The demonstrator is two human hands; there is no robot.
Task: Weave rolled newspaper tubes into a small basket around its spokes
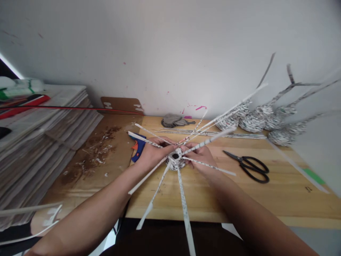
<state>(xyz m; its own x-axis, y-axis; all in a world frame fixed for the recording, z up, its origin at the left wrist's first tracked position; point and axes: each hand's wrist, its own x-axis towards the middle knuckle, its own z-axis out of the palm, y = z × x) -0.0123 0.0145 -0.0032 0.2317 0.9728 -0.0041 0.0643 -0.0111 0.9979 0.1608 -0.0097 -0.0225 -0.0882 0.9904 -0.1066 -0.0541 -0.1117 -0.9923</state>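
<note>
A small round woven paper piece [176, 164] with a dark hole in its middle sits between my hands above the wooden table. Rolled paper strips [183, 192] fan out from it in all directions. My left hand [157, 151] is closed on its left side, thumb near the rim and a strip. On the other side my right hand [198, 156] grips the woven piece, fingers partly hidden behind the strips. Just beyond my left hand lies a blue glue gun [139, 151] with an orange trigger.
Black-handled scissors [250, 165] lie right. Several woven paper pieces [253, 121] with long stems stand along the wall. Loose paper rods [213, 133] and a grey cloth [174, 120] lie at the back. Stacked newspapers [61, 124] rise at left beside cardboard [87, 177] with scraps.
</note>
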